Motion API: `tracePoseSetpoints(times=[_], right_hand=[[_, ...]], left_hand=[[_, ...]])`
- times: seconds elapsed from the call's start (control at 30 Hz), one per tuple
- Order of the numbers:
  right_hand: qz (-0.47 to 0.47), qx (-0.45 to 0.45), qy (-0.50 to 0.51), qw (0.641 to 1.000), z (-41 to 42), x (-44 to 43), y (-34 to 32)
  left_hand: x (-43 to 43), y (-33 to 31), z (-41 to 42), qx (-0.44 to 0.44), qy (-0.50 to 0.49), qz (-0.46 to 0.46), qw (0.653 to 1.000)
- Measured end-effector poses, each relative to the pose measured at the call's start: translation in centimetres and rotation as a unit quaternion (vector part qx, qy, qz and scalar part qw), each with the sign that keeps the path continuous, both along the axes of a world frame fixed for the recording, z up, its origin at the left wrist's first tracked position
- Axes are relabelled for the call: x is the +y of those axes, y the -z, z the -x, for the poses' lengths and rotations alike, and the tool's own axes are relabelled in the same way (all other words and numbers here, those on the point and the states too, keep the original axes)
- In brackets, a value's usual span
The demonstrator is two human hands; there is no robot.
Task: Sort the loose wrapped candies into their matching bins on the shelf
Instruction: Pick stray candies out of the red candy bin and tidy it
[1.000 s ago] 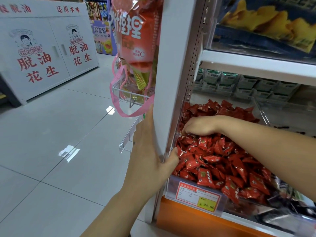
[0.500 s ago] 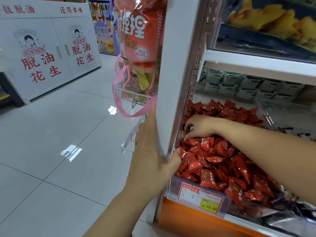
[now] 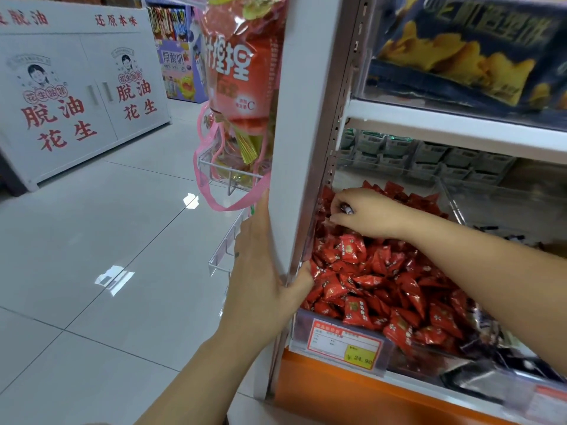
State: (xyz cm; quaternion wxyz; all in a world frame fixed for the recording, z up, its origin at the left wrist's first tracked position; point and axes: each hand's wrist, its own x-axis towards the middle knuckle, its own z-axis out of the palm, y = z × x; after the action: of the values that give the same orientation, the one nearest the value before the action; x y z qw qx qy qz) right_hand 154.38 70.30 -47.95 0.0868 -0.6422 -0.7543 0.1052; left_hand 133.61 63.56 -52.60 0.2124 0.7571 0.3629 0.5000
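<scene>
The left hand (image 3: 264, 271) is clamped on the white post (image 3: 306, 118) at the shelf's left end. Its fingers are laid flat on the outer face and the thumb is hooked round the near edge, into the bin (image 3: 298, 328). This grip is judged to be for steadying the body while the other arm is stretched in. The right hand (image 3: 371, 214) is reached into the far left corner of that bin, over the heap of red candies (image 3: 368, 280). Its fingertips are closed on a small pale candy (image 3: 347, 209) (the wrapper cannot be read, but it does not match the red ones). That piece is therefore taken to be a stray, pinched so that it can be lifted out. A price tag (image 3: 346, 343) is fixed to the bin's near front. Which bin the stray belongs to cannot be told.
</scene>
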Motion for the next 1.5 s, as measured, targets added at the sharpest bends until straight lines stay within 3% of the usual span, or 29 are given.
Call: tracePoseSetpoints(times=[0.17,0.33,0.53,0.63,0.73,0.87,1.0,1.07,1.2,1.37,1.5], right_hand=[[-0.110,0.064,0.037,0.991,-0.4,-6.2,-2.0],[-0.234,0.131,0.128,0.955,-1.9,-13.1,-3.1],[-0.277,0.079,0.255,0.923,-8.1,-18.6,-2.4],[-0.234,0.008,0.300,0.925,-10.7,-19.8,-1.9],[-0.223,-0.031,0.274,0.935,-10.3,-19.1,-2.3],[-0.201,-0.006,0.135,0.970,-5.0,-16.4,-3.0],[-0.036,0.015,-0.057,0.998,0.2,-12.5,-2.4],[0.045,-0.028,-0.133,0.990,1.5,-10.3,-1.3],[0.105,-0.147,-0.192,0.965,2.3,-6.2,1.0],[0.190,-0.274,-0.142,0.932,1.5,-1.9,0.8],[0.181,-0.327,-0.110,0.921,-0.2,0.4,0.7]], left_hand=[[0.0,0.3,0.2,-0.021,0.018,0.002,1.000],[-0.5,0.4,0.1,-0.026,0.012,0.024,0.999],[-1.3,0.6,0.2,-0.035,0.010,0.028,0.999],[-1.4,0.5,0.2,-0.035,0.009,0.033,0.999],[-1.3,0.5,0.1,-0.037,0.009,0.039,0.999],[-1.2,0.7,0.0,-0.034,0.011,0.041,0.999],[-1.1,0.6,0.3,-0.027,0.013,0.047,0.998],[-1.0,0.5,0.5,-0.020,0.019,0.046,0.999],[-0.9,0.3,0.7,-0.017,0.021,0.050,0.998],[-0.6,0.2,0.6,-0.006,0.015,0.060,0.998],[-0.3,0.2,0.6,-0.011,0.016,0.061,0.998]])
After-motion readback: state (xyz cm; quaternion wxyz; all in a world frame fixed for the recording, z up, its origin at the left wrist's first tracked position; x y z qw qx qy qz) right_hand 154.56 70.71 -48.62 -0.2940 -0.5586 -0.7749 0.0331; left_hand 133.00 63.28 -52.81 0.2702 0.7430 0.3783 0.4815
